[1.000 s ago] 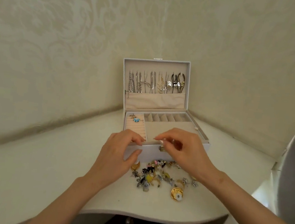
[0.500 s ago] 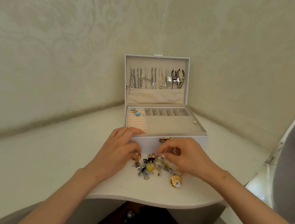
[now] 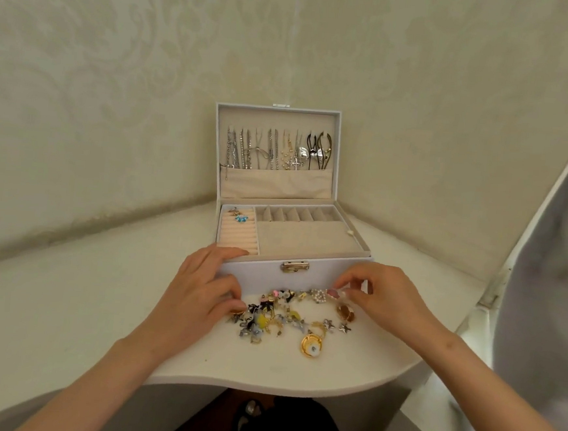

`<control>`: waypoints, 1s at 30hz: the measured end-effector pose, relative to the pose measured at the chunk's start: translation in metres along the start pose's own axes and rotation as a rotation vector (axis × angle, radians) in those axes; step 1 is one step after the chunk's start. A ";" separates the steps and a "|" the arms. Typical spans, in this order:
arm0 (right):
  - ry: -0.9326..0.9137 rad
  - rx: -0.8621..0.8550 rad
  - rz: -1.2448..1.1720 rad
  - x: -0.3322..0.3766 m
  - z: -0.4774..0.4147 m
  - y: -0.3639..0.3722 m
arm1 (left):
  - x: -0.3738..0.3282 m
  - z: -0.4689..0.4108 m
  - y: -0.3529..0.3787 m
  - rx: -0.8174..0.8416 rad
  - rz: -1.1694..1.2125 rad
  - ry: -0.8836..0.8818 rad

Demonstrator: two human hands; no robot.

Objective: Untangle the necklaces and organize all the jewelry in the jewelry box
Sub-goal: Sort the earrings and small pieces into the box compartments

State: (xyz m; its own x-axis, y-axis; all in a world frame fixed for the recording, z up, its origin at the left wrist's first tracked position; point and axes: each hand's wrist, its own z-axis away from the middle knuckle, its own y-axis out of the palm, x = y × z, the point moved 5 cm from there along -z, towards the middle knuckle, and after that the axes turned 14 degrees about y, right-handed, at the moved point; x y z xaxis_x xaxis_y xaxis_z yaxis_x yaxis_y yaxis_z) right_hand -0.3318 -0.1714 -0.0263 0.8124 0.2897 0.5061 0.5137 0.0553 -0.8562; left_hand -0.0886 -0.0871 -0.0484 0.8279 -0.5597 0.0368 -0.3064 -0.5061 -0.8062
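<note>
The open jewelry box sits just behind the loose pile of jewelry. Her right hand pinches a small pink piece; her left hand rests half-curled, gripping nothing I can see. A careless sweep could send earrings off the near table edge.

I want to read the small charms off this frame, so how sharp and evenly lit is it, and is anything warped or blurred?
Head view: soft, even light with no hard shadows or glare; the jewelry pile and jewelry box are fairly sharp, though small charms stay hard to resolve. Wide-angle distortion bends the table edge and walls. The grey surface at far right is smeared.
</note>
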 end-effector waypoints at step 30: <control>0.051 0.074 -0.792 0.015 0.016 -0.018 | -0.071 -0.083 0.011 -0.060 0.302 0.065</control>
State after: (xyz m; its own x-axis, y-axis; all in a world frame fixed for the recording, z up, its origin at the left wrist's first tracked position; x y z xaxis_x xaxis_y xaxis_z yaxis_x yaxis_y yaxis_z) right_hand -0.3331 -0.1525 -0.0049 0.2255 0.0937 0.9697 0.9254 0.2907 -0.2432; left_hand -0.1899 -0.1079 -0.0109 0.6644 -0.7302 -0.1596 -0.5623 -0.3477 -0.7503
